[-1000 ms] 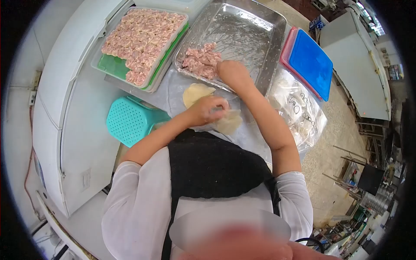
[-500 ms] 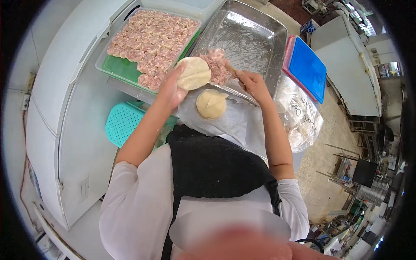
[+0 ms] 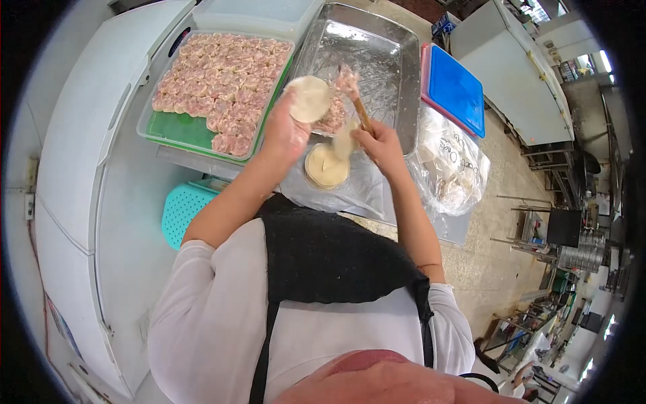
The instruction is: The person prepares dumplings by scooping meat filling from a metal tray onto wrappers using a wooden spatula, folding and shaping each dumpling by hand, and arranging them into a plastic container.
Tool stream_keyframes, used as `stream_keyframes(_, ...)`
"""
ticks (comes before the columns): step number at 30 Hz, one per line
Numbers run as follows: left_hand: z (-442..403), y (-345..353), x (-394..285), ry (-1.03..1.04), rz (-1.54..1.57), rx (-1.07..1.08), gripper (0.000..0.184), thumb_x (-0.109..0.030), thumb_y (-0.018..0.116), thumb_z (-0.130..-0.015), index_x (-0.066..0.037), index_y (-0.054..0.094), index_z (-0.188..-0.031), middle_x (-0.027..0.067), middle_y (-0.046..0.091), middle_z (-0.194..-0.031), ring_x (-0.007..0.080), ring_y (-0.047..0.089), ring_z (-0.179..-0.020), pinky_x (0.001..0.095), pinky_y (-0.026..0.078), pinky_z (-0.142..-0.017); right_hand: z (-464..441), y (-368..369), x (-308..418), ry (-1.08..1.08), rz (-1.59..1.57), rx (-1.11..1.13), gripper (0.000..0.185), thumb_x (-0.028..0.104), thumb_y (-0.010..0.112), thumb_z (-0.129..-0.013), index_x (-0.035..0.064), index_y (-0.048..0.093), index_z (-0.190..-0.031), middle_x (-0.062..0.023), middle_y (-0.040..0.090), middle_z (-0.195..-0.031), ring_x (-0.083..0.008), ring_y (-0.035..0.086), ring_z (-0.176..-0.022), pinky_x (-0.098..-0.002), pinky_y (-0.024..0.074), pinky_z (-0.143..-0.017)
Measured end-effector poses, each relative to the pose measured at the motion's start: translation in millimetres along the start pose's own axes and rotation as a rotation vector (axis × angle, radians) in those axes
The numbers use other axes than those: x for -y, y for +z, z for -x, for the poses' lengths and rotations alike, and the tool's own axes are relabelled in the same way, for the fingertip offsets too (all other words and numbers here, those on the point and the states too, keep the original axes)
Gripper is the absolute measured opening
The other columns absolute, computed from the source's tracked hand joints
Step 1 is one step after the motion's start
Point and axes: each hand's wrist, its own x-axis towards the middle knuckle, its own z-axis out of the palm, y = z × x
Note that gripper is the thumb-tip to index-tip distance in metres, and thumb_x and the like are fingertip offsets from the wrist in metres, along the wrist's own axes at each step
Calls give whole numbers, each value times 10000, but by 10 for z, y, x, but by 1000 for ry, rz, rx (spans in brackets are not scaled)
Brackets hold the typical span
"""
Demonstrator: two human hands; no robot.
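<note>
"Two hands are up over the work — what's in the left hand (image 3: 286,137)?"

"A pale round wrapper (image 3: 311,99), resting against its fingers. Those are partly hidden, so I can't tell whether they're pinched together."

"And the right hand (image 3: 382,145)?"

"Clamped around a wooden stick (image 3: 363,114), tilted, with a meat lump (image 3: 347,83) at its upper end. A blurred pale piece (image 3: 345,139) shows beside those fingers — touching or not, I can't tell."

"What's underneath?"

"A wrapper stack (image 3: 327,168), just below the metal tray (image 3: 390,57), which holds loose minced meat (image 3: 332,117) near its lower left corner."

"Anything either side?"

"On the left, a clear container (image 3: 144,128) with rows of meat pieces (image 3: 225,74), and a teal perforated item (image 3: 185,210) below it. On the right, a blue lid (image 3: 457,87) above a clear plastic bag (image 3: 449,161) with handwriting."
</note>
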Motion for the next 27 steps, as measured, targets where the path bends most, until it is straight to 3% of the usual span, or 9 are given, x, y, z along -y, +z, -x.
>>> stream_keyframes(4, -10, 57, 27, -6, -23, -51, 416, -251, 404, -1006, 64, 429, -1276, 201, 544, -1265, 291, 544, -1184, 440, 423, -1045, 230, -128, 237, 26, 187, 13, 321, 321, 620, -901, 4, 652, -862, -11, 564, -666, -97, 509, -626, -296, 400, -563)
stream_keyframes(6, -35, 98, 115, -70, 19, -23, 435, -285, 396, -1005, 61, 439, -1266, 202, 555, -1241, 301, 561, -1157, 449, 441, -1026, 254, 3, 259, -365, 208, -195, 302, 288, 549, -943, 14, 676, -962, -111, 637, -770, -236, 616, -716, -377, 460, -645)
stream_keyframes(9, -102, 128, 159, -144, 200, -7, 477, -335, 327, -1020, 66, 436, -1255, 196, 567, -1189, 306, 571, -1125, 471, 439, -1024, 304, -136, 335, -240, 617, -88, 316, 297, 511, -959, 48, 681, -1052, -177, 645, -901, -361, 615, -856, -450, 477, -735)
stream_keyframes(13, -208, 26, -46, -38, 186, -180, 493, -362, 291, -1022, 44, 446, -1255, 186, 566, -1183, 318, 560, -1127, 486, 444, -1014, 281, -590, 481, -216, 776, 1, 339, 341, 508, -949, 61, 694, -998, -189, 643, -860, -385, 611, -834, -471, 480, -727)
stream_keyframes(15, -219, -25, -105, 173, -4, -224, 457, -330, 318, -1017, 41, 469, -1237, 185, 557, -1219, 310, 556, -1137, 471, 458, -1001, 146, -674, 430, -228, 965, 130, 376, 358, 477, -955, 55, 697, -923, -194, 651, -823, -383, 628, -807, -472, 489, -716)
stream_keyframes(19, -255, -221, -150, 340, -76, -187, 352, -169, 471, -971, 64, 468, -1235, 194, 539, -1258, 305, 541, -1171, 468, 471, -991, -328, -416, 96, -221, 1225, 214, 447, 387, 469, -945, 28, 691, -795, -210, 661, -797, -380, 649, -772, -488, 499, -709)
stream_keyframes(23, -212, -376, -115, 367, -139, -214, 315, -162, 513, -957, 40, 512, -1198, 149, 579, -1189, 267, 573, -1113, 430, 486, -964, -349, -234, -255, -363, 1107, 254, 440, 374, 485, -946, 19, 695, -792, -211, 660, -750, -374, 649, -731, -483, 501, -680)
stream_keyframes(25, -170, -381, -42, 418, -171, -269, 325, -192, 493, -974, 50, 506, -1191, 154, 585, -1161, 261, 575, -1099, 429, 480, -970, -339, -423, -177, -195, 576, 351, 399, 353, 501, -950, 21, 711, -884, -200, 657, -708, -377, 633, -681, -454, 493, -655)
stream_keyframes(27, -172, -310, 52, 395, -104, -231, 349, -230, 460, -989, 54, 503, -1188, 162, 587, -1151, 276, 575, -1093, 440, 471, -978, -272, -525, 25, -55, 466, 354, 373, 344, 514, -950, 28, 710, -928, -196, 660, -743, -376, 620, -685, -441, 485, -654)
